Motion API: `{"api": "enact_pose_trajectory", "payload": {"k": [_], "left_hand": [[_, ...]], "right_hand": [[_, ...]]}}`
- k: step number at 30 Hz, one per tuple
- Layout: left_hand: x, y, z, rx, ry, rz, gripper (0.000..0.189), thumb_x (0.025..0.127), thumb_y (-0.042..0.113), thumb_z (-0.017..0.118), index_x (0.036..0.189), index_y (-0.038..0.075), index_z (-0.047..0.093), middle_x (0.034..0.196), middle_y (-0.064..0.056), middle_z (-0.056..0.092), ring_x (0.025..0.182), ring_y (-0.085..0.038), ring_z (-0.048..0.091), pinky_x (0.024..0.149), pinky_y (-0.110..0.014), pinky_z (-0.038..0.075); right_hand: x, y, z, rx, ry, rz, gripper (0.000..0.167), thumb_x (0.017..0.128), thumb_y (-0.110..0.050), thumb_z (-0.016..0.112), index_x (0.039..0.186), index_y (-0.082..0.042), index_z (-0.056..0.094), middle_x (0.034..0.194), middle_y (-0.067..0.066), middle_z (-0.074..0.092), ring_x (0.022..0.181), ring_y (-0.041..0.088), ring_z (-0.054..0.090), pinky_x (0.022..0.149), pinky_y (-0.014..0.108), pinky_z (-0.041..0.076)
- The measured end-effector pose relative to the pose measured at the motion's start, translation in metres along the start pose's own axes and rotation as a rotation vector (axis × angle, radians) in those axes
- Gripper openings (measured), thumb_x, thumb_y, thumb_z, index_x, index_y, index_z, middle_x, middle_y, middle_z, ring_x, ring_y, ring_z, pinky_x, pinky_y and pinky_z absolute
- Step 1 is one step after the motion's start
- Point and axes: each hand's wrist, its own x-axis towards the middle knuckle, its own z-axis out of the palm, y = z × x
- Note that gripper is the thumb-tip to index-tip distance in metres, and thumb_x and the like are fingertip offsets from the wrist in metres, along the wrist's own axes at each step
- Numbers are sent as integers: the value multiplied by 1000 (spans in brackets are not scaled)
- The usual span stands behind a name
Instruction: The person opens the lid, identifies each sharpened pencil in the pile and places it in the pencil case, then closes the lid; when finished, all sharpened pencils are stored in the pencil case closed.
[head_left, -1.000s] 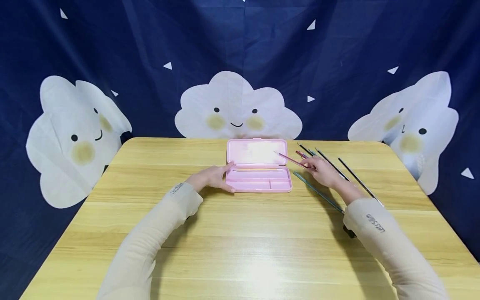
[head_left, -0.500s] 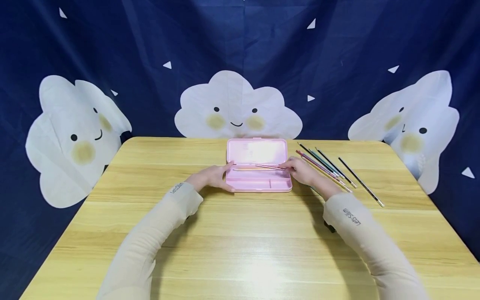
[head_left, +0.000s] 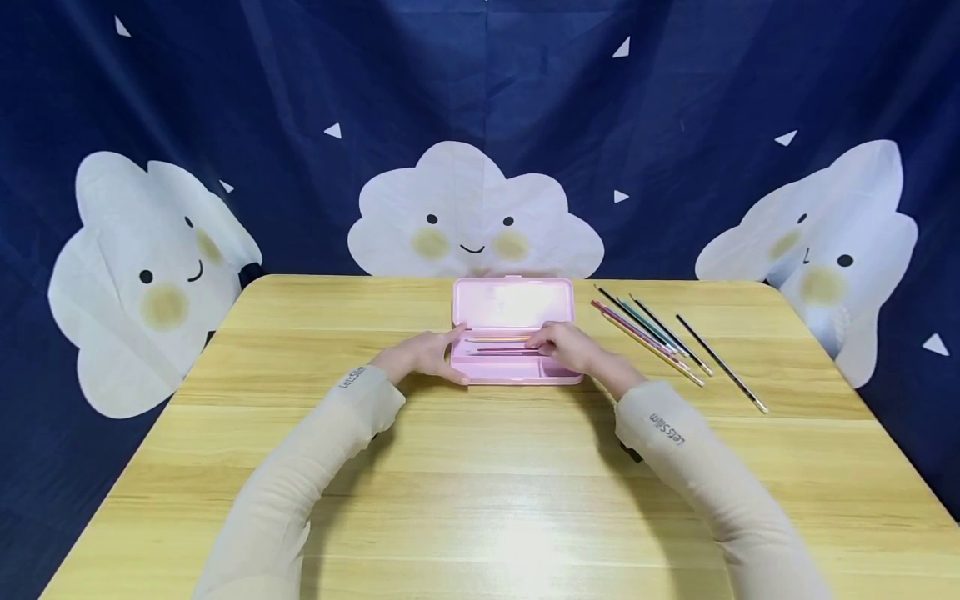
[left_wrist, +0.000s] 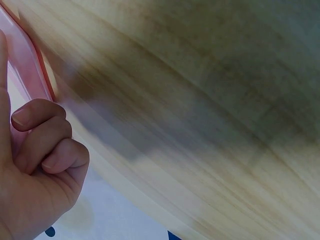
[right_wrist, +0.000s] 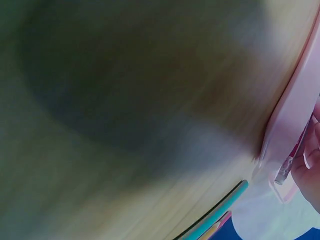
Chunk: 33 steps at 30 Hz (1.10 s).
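Observation:
A pink pencil case (head_left: 513,302) lies with its lid raised at the far middle of the table. My left hand (head_left: 420,354) holds its left end, thumb at the near corner and a finger at the back; in the left wrist view, the other fingers of that hand (left_wrist: 47,135) are curled beside the case wall. Reaching into the case, my right hand (head_left: 566,343) pinches a dark pink pencil (head_left: 495,352), laid along the long compartment. Its end (right_wrist: 283,172) shows beside my fingers in the right wrist view. An orange-yellow pencil (head_left: 491,339) lies parallel behind it.
Several pencils (head_left: 648,329) lie in a loose bundle right of the case, with one dark pencil (head_left: 720,362) apart from them. A teal pencil (right_wrist: 215,212) shows near the case. A blue cloth (head_left: 660,100) with white clouds hangs behind the table (head_left: 375,517).
My right hand has carried the dark pink pencil left from beside the bundle, over the case's right end and down into the long compartment. The left hand has stayed on the case.

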Motion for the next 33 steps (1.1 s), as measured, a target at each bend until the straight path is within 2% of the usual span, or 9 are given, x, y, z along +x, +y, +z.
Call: {"api": "enact_pose_trajectory", "payload": {"k": [13,24,30,33], "left_hand": [[-2,-1,-2,10,6,9,107,73,50,70,148,13,5,143,-24,29,129,-32,33,106,-41,28],[-2,2,-2,-18,0,14,108,71,51,72,148,14,5,145,-23,26,131,-31,30,108,-41,24],[-2,1,-1,-9,-1,19,108,71,51,72,148,14,5,145,-22,25,131,-31,30,108,-40,25],[-1,1,-1,-14,0,18,109,71,52,72,148,14,5,146,-22,25,132,-31,30,108,-41,24]], "right_hand": [[9,-7,5,27,-22,-33,23,81,13,52,92,3,69,86,14,65,85,28,60,82,38,48],[10,-10,8,25,-92,80,29,84,10,49,93,-4,72,95,11,66,95,27,59,87,39,45],[4,-5,5,88,-49,32,24,82,12,51,94,2,70,89,13,66,88,28,59,83,39,47],[0,-2,3,116,-13,36,22,82,11,53,97,5,68,87,14,65,84,27,59,80,38,48]]}}
